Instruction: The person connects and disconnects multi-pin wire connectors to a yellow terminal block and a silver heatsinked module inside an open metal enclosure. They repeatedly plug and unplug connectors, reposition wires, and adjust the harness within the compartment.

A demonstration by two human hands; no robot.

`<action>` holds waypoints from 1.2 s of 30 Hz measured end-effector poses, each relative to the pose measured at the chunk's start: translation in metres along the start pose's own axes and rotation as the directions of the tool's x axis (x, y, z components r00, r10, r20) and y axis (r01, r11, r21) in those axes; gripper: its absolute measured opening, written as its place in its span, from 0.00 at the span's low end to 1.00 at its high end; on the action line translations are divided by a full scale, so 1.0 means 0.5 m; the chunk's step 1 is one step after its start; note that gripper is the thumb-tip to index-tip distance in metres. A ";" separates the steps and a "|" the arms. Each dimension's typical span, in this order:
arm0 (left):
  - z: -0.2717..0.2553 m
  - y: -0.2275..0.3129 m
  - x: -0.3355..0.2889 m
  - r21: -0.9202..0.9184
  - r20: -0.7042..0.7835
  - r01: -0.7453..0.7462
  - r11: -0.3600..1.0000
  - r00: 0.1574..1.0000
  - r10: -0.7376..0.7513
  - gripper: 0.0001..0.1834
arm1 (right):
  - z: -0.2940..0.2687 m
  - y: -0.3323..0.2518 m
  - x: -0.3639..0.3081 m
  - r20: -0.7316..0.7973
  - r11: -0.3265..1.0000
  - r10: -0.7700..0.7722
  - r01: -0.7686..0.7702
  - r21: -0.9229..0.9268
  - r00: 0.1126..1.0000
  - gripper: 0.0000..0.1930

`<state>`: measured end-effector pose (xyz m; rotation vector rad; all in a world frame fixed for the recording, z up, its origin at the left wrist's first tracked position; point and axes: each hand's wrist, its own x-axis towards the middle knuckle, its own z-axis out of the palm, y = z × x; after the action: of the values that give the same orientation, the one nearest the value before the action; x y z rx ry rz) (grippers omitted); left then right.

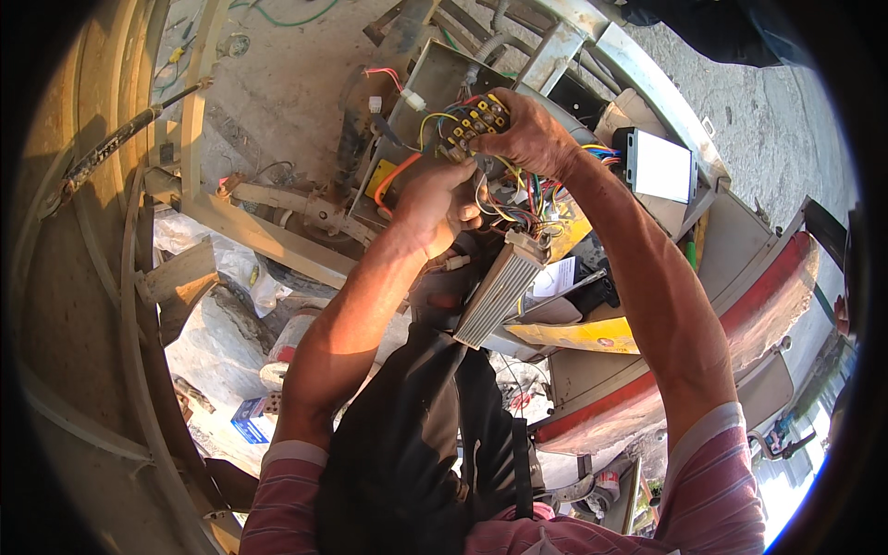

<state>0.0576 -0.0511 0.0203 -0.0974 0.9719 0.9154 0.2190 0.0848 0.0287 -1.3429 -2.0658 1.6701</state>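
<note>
My right hand (527,137) is closed round the far end of a black terminal block (478,122) with screws and yellow-sleeved wire ends along it. My left hand (437,205) is closed just below the block's near end, its thumb pointing up to it. What those curled fingers pinch is hidden. Coloured wires (532,205) run from under the block to a silver finned controller box (499,294), which stands tilted in front of my legs. Left of the block, a white plug connector (413,99) hangs on red wires. A thick orange cable (388,185) curves beside my left wrist.
An open metal compartment (427,72) surrounds the wiring. Right of my right forearm sits a white-faced box (662,166) with coloured leads. A yellow panel (578,335) lies near my knees. Metal frame bars (268,236) cross at left, above plastic sheeting (208,239) and a blue-and-white carton (252,421).
</note>
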 end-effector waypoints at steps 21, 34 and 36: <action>0.008 -0.048 0.025 -0.247 -0.101 -0.017 0.969 0.995 -0.008 0.18 | -0.002 -0.024 -0.001 0.042 0.996 0.078 -0.080 0.041 0.996 0.31; -0.001 -0.067 0.039 -0.338 0.140 0.026 0.941 0.990 0.022 0.21 | -0.003 0.012 0.009 0.030 1.000 -0.002 0.001 0.021 1.000 0.30; -0.003 -0.066 0.039 -0.342 0.182 0.041 0.939 0.983 0.023 0.21 | -0.003 0.014 0.008 0.040 0.999 0.009 -0.011 0.039 0.999 0.30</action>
<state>0.0843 -0.0605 -0.0053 -0.3094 0.6319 1.0608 0.2214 0.0883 0.0216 -1.3211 -2.0398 1.7455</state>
